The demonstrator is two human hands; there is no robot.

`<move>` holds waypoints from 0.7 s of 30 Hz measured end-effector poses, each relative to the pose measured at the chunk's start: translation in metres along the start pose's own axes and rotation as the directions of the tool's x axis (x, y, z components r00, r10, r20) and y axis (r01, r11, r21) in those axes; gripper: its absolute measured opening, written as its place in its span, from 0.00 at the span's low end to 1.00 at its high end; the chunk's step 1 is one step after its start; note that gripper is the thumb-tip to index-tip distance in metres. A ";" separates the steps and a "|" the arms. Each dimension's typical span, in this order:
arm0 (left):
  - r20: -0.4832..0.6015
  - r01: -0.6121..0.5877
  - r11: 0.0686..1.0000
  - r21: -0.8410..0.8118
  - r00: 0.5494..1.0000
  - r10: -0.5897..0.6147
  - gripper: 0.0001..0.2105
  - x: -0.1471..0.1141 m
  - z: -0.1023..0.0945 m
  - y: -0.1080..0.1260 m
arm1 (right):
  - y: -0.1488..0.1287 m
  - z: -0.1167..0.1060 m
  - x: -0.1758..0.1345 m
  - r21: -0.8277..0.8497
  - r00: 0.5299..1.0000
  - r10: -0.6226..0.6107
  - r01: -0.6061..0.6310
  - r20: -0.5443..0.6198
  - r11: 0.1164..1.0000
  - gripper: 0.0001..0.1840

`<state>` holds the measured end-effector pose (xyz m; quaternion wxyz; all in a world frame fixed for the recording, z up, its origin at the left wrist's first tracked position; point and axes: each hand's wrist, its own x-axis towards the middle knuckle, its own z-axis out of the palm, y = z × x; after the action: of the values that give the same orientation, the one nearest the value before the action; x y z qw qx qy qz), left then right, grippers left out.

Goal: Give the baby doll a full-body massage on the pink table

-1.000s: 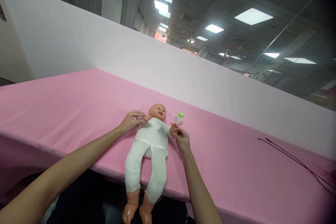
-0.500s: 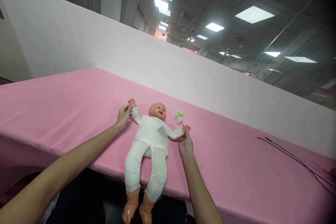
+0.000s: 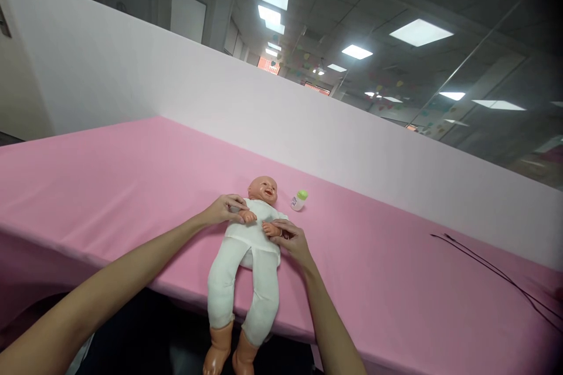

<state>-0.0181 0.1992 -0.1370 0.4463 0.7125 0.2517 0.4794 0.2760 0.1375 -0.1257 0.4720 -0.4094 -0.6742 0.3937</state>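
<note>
A baby doll [image 3: 250,246] in a white top and trousers lies face up on the pink table cover [image 3: 396,281], its bare feet hanging past the near edge. My left hand [image 3: 229,209] grips the doll's arm on the left side, close to the wrist. On the other side, my right hand [image 3: 292,237] has its fingers around the doll's other forearm. Both doll hands rest over its chest, close together. Beside the doll's head lies a small baby bottle [image 3: 299,200] with a green cap, tilted and touched by neither hand.
Behind the table runs a low white partition wall [image 3: 308,135]. Two thin black cables [image 3: 488,266] lie across the cover at the right. A door [image 3: 17,70] stands at the far left.
Both my hands have moved inward, bringing the doll's arms from spread out at the sides to folded over its chest. The bottle has stayed in place.
</note>
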 end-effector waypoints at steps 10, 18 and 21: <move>-0.627 0.064 0.946 -0.316 0.735 -0.260 0.28 0.010 -0.018 -0.019 | 0.037 -0.042 0.013 0.428 0.752 0.303 -0.032 -0.586 0.903 0.25; -0.376 0.002 0.983 -0.181 0.924 -0.071 0.24 0.007 -0.014 -0.004 | 0.013 -0.024 0.010 0.319 0.889 0.085 0.072 -0.451 0.945 0.27; -0.019 -0.073 0.996 0.044 0.997 0.074 0.17 0.001 -0.004 0.009 | 0.003 -0.008 0.004 0.143 0.982 -0.019 0.046 -0.188 0.989 0.21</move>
<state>-0.0215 0.1972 -0.1284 0.4103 0.7258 0.2403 0.4971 0.2835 0.1435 -0.1246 0.5682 -0.3973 -0.6030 0.3946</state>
